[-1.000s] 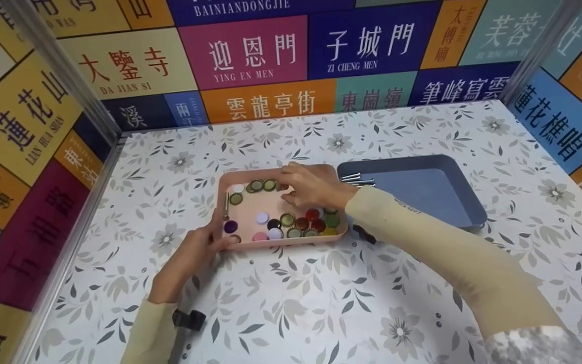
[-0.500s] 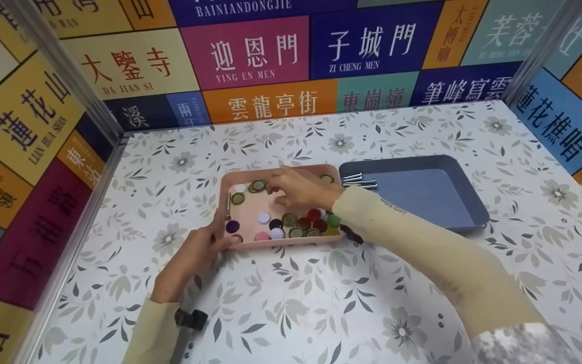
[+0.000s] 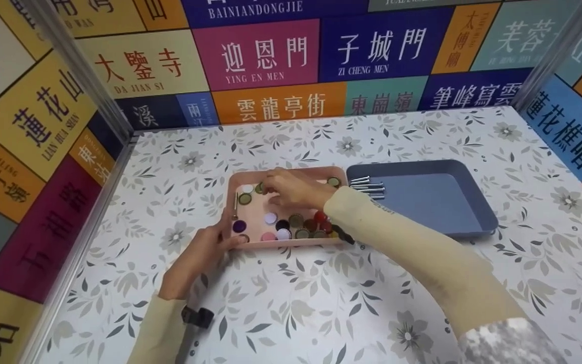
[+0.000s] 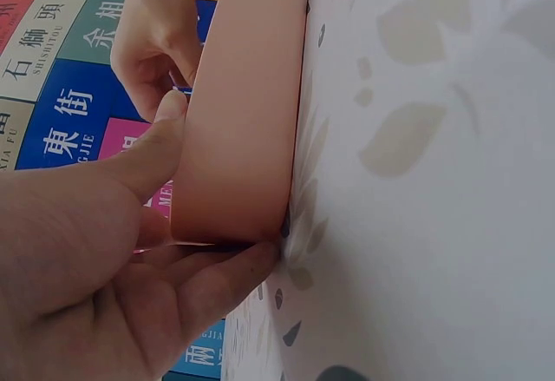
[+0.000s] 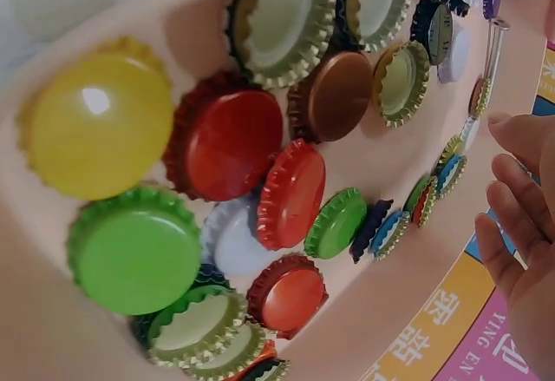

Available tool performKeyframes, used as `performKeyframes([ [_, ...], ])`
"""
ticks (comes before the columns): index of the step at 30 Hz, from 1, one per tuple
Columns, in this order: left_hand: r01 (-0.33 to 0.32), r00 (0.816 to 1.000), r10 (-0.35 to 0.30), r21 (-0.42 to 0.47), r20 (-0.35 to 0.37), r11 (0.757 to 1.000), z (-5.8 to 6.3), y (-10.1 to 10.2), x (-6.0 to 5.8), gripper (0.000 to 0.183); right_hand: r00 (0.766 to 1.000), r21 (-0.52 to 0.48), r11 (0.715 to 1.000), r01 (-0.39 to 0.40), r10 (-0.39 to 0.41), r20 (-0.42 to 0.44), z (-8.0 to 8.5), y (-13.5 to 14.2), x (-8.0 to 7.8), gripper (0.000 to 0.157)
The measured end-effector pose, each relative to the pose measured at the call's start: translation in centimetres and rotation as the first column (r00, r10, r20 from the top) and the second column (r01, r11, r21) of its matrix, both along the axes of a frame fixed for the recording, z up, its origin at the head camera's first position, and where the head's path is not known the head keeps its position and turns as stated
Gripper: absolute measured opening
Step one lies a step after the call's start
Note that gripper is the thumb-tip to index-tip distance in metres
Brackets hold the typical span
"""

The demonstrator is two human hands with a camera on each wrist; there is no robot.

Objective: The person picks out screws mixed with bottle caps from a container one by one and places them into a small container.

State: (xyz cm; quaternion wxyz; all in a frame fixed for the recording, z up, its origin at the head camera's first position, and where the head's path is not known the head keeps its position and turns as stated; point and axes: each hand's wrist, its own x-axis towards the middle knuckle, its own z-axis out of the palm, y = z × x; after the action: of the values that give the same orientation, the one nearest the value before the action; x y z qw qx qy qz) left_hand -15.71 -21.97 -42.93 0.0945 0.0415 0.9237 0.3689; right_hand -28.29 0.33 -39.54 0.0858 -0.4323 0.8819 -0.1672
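Note:
A pink tray [image 3: 291, 243] holds bottle caps of several colours, including a yellow cap [image 5: 97, 119] and a bright green cap [image 5: 134, 251] in the right wrist view. At its near left corner, my left hand [image 3: 205, 255] grips the tray, thumb on the rim and fingers against the outside and underside. My right hand [image 3: 296, 189] is over the back of the tray, fingertips beside a green-rimmed cap [image 3: 259, 188]. In the right wrist view its thumb and fingers [image 5: 512, 192] are apart, loosely bent, with no cap seen between them. A screw [image 3: 235, 206] lies along the left wall.
A blue-grey tray [image 3: 437, 197] stands directly right of the pink one, with several screws [image 3: 369, 187] at its left side. Both are on a floral tabletop [image 3: 296, 303]. A panel wall [image 3: 255, 55] with coloured lettered blocks rises behind and at both sides.
My right hand has moved left along the back of the pink tray, uncovering a cap in the back right corner. My left hand stays on the tray; the head view has shifted slightly.

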Motion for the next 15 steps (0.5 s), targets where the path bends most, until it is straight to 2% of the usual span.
performKeyframes([
  [4,0.003,1.000,-0.003,0.006,-0.010,1.000,-0.2,0.0,0.0,0.083,1.000,0.008,1.000,0.016,-0.016,0.012,0.1,-0.4,-0.5,0.032],
  [15,-0.004,1.000,0.004,0.025,0.002,1.000,0.0,-0.1,-0.1,0.078,0.994,0.006,1.000,0.027,-0.026,-0.111,0.5,-1.8,-1.8,0.022],
])
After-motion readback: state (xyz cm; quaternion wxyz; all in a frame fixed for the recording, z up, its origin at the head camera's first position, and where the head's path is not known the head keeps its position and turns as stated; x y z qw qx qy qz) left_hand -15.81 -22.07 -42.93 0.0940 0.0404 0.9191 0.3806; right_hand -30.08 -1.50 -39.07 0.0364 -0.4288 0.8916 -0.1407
